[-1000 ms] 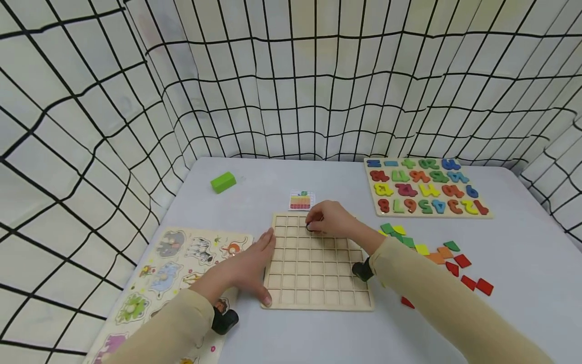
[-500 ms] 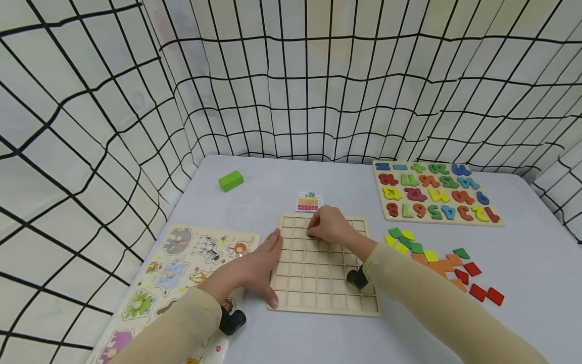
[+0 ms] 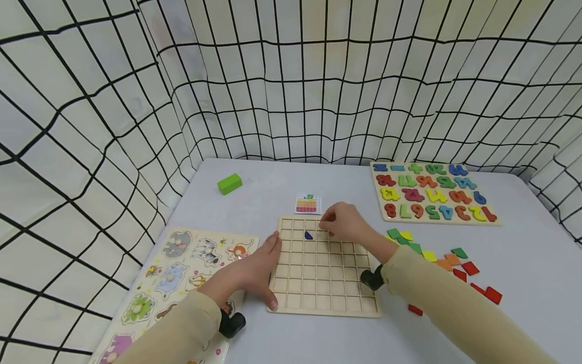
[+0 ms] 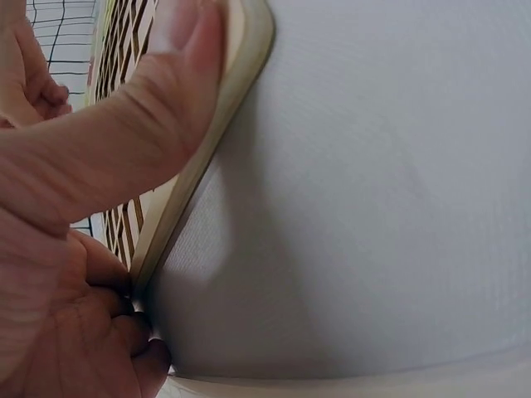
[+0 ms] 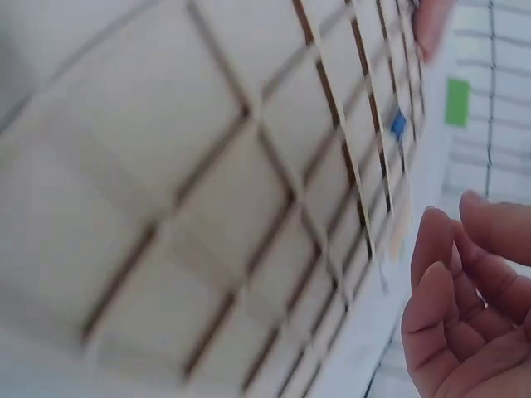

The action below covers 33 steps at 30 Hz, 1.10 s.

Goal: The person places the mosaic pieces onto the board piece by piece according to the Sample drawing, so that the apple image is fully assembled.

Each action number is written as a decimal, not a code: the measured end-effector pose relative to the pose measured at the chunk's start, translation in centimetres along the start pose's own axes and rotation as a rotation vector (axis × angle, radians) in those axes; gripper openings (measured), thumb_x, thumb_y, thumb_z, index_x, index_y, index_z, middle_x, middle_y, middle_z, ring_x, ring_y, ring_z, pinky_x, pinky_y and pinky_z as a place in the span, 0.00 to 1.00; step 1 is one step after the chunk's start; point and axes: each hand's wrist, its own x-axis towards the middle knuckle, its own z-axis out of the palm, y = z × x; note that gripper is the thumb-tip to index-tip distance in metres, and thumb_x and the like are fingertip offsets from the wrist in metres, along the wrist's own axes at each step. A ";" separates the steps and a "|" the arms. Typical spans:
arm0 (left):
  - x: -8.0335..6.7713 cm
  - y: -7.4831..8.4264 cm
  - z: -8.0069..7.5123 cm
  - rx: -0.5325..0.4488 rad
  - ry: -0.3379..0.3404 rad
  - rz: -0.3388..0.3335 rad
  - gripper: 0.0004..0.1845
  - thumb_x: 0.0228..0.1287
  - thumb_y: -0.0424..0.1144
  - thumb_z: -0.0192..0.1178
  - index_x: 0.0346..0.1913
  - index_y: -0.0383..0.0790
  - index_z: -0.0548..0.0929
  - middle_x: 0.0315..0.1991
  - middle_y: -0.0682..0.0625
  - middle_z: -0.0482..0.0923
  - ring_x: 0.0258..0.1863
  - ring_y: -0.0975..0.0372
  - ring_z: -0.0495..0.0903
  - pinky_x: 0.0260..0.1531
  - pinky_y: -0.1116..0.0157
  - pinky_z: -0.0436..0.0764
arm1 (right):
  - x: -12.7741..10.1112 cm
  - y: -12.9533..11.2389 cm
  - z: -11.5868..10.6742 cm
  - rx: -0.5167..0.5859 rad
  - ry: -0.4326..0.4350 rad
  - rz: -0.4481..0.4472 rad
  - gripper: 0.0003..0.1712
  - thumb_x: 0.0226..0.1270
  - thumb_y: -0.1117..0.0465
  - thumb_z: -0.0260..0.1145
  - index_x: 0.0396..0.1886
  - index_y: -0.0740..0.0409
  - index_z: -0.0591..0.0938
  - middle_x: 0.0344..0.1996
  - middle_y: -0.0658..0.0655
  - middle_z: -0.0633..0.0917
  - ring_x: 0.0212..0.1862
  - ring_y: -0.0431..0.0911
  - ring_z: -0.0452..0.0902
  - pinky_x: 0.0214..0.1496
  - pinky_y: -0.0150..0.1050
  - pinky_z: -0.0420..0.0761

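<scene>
**Wooden grid board, one blue piece seated**

Head view: my left hand (image 3: 247, 270) lies flat, fingers spread, steadying the wooden grid board (image 3: 324, 265); right hand (image 3: 346, 222) hovers loosely curled, holding nothing, beside the blue piece (image 3: 308, 235) in an upper cell.

Left wrist: thumb (image 4: 124, 124) presses the board's edge.

Right wrist: fingers (image 5: 448, 282) empty.

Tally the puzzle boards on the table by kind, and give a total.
Grid board: 1
Animal puzzle board: 1
Number puzzle board: 1
Total: 3
</scene>
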 end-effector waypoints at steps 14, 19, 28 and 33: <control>0.0 -0.4 -0.1 0.010 0.000 0.013 0.78 0.36 0.48 0.87 0.80 0.24 0.40 0.83 0.33 0.29 0.84 0.44 0.35 0.81 0.49 0.51 | -5.2 13.4 -8.8 -0.187 0.060 -0.022 0.14 0.71 0.67 0.67 0.54 0.62 0.86 0.44 0.59 0.88 0.46 0.52 0.81 0.50 0.45 0.85; 0.2 -0.1 0.2 0.000 -0.011 0.025 0.77 0.37 0.48 0.86 0.80 0.23 0.40 0.83 0.32 0.29 0.83 0.43 0.35 0.81 0.48 0.51 | -5.5 14.3 -8.0 -0.261 0.011 -0.076 0.15 0.68 0.70 0.68 0.54 0.63 0.88 0.45 0.58 0.89 0.45 0.50 0.82 0.51 0.48 0.87; 0.0 0.3 0.4 -0.006 -0.003 0.027 0.77 0.37 0.48 0.86 0.79 0.22 0.41 0.82 0.31 0.30 0.83 0.41 0.35 0.81 0.47 0.51 | -6.0 14.2 -7.8 -0.311 -0.007 -0.041 0.17 0.69 0.70 0.66 0.56 0.63 0.86 0.48 0.60 0.88 0.47 0.52 0.82 0.53 0.51 0.87; -0.1 0.3 0.5 0.021 0.002 0.023 0.77 0.37 0.50 0.86 0.79 0.22 0.42 0.82 0.31 0.30 0.83 0.42 0.36 0.80 0.47 0.52 | -6.5 14.6 -8.1 -0.290 -0.010 -0.018 0.18 0.69 0.70 0.67 0.57 0.63 0.85 0.49 0.61 0.88 0.49 0.54 0.81 0.54 0.51 0.86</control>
